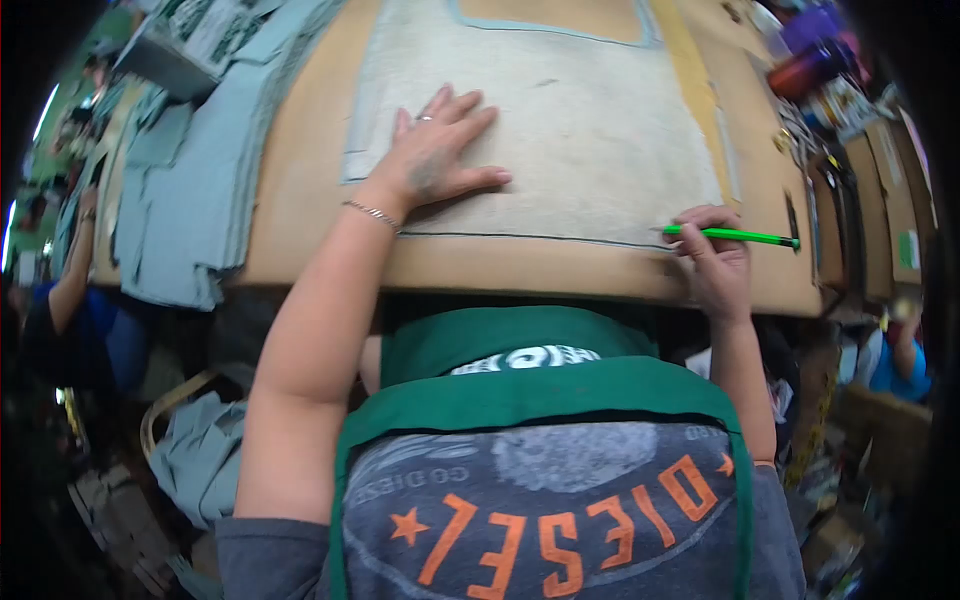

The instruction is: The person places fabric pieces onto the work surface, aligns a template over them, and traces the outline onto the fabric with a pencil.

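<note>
A pale, worn pattern sheet [570, 130] lies flat on the brown table, over light blue fabric [355, 150] whose edge shows along its left side. My left hand [440, 155] rests on the sheet's left part with its fingers spread, a ring and a bracelet on it. At the sheet's lower right corner, my right hand [715, 255] grips a green pencil [750, 236], its tip pointing left near the sheet's edge. A dark line runs along the sheet's lower edge. A yellowish strip [695, 80] lies along the right side.
Stacked blue-grey fabric pieces [200, 190] cover the table's left side, with a metal box [165, 60] behind. Scissors [790, 140], a dark bottle [815, 70] and cardboard [880, 200] are at the right. Co-workers [75, 270] [900, 350] are visible at both sides.
</note>
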The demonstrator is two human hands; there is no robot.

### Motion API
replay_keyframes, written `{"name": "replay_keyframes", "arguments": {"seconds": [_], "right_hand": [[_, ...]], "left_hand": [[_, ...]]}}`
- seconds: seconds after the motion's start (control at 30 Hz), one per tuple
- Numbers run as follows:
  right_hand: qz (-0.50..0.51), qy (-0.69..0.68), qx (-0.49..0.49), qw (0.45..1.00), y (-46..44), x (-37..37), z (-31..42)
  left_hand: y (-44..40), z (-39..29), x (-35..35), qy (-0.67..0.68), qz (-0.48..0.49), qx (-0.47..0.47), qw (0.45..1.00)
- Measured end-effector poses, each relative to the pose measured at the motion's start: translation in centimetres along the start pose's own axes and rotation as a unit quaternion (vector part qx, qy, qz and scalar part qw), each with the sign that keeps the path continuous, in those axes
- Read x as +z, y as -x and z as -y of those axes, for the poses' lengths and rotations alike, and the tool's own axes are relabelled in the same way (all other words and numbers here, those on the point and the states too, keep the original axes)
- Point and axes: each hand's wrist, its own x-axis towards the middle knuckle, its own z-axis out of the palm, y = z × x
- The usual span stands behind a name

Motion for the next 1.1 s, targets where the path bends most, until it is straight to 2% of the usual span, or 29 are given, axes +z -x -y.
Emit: {"name": "replay_keyframes", "arguments": {"seconds": [0.1,0.17,0.2,0.3,0.47,0.67,0.73,0.8,0.9,0.93,1.0,1.07,1.1], "right_hand": [[0.108,-0.052,0.033,0.992,-1.1,7.6,-0.7],[0.161,-0.076,0.019,0.984,-1.7,12.2,-1.0],[0.168,-0.047,-0.025,0.984,-2.1,14.1,-1.4],[0.18,-0.004,-0.056,0.982,-2.8,17.7,-2.6],[0.173,0.081,-0.116,0.975,-3.5,19.8,-3.1],[0.155,0.076,-0.161,0.972,-3.9,20.7,-4.5],[0.2,0.139,-0.11,0.964,-3.8,19.2,-3.1],[0.21,0.116,-0.094,0.966,-3.8,16.9,-2.6],[0.223,0.039,-0.009,0.974,-3.8,11.3,-2.2],[0.217,0.016,0.021,0.976,-3.6,9.2,-2.0],[0.191,0.062,0.014,0.98,-3.0,4.3,-1.6],[0.122,0.065,0.053,0.989,-1.9,-0.8,-1.3],[0.083,0.07,0.036,0.993,-1.7,-3.6,-1.3]], "left_hand": [[2.3,1.6,-1.4,0.01,-0.015,-0.037,0.999],[3.8,2.9,-2.7,-0.003,0.011,-0.093,0.996],[4.6,3.5,-3.0,-0.006,0.024,-0.121,0.992],[6.6,4.7,-2.9,-0.015,0.042,-0.148,0.988],[7.0,4.9,-2.4,-0.02,0.046,-0.155,0.987],[7.0,5.3,-2.1,-0.046,0.045,-0.153,0.986],[6.7,5.0,-2.3,-0.052,0.05,-0.149,0.986],[6.7,4.8,-2.5,-0.055,0.051,-0.145,0.987],[6.6,4.3,-2.7,-0.038,0.053,-0.155,0.986],[6.6,4.2,-2.8,-0.033,0.057,-0.165,0.984],[6.5,4.0,-3.0,-0.028,0.064,-0.171,0.983],[6.4,3.9,-3.0,-0.023,0.068,-0.175,0.982],[6.4,3.9,-3.0,-0.02,0.069,-0.174,0.982]]}}
